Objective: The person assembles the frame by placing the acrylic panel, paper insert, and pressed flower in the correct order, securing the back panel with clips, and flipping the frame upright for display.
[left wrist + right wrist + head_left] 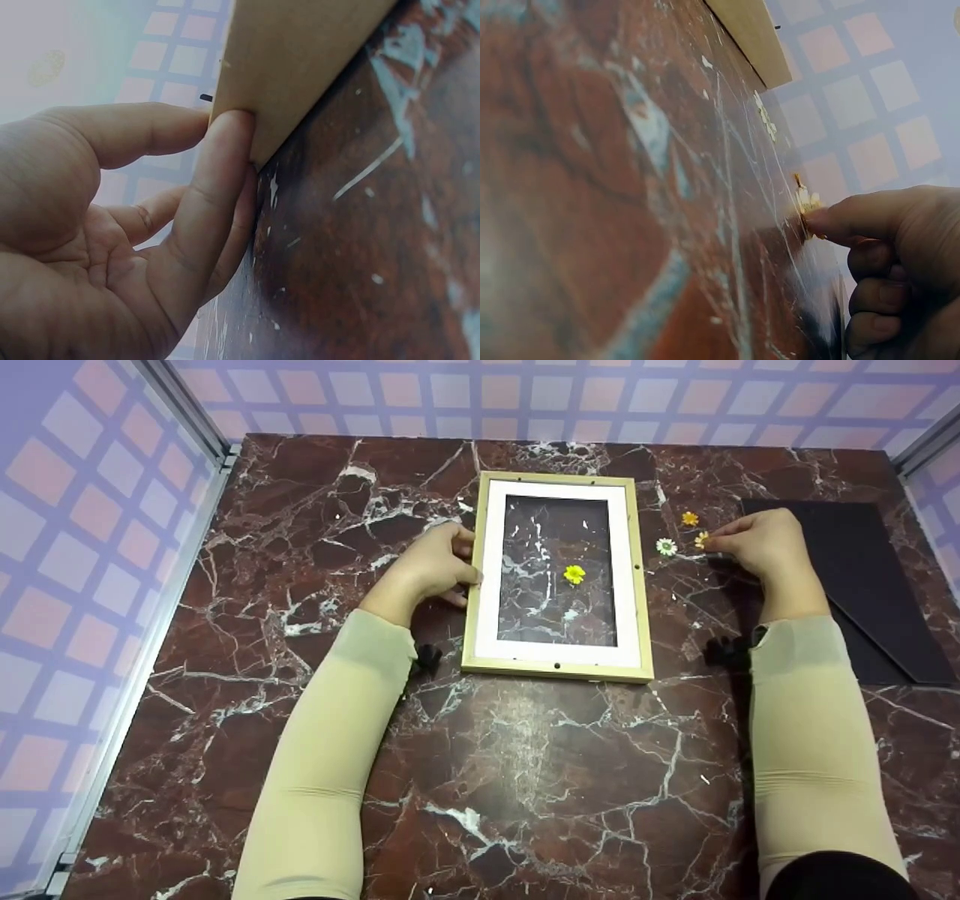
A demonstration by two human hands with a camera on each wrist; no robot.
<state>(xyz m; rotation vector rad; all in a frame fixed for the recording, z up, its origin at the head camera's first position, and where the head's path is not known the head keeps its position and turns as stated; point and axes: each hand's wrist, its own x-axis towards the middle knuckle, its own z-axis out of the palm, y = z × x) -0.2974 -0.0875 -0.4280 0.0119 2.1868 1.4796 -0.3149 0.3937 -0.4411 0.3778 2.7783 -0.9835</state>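
A pale wooden picture frame (pixel 557 671) with a white mat (pixel 491 570) lies on the table, its inner window showing the marble pattern. One yellow flower (pixel 574 574) lies in that window. My left hand (pixel 431 564) holds the frame's left side, thumb at the top edge and fingers against the side wall (pixel 292 60). To the right of the frame, my right hand (pixel 772 547) pinches a small orange flower (pixel 701 540) between thumb and index finger, at the tabletop. A second orange flower (pixel 689 518) and a white flower (pixel 666 547) lie close by.
Black flat boards (pixel 862 562) lie overlapping at the right, partly under my right hand and forearm. The table (pixel 540 780) is dark red marble-patterned. Checkered panels (pixel 540 394) stand at the back and sides.
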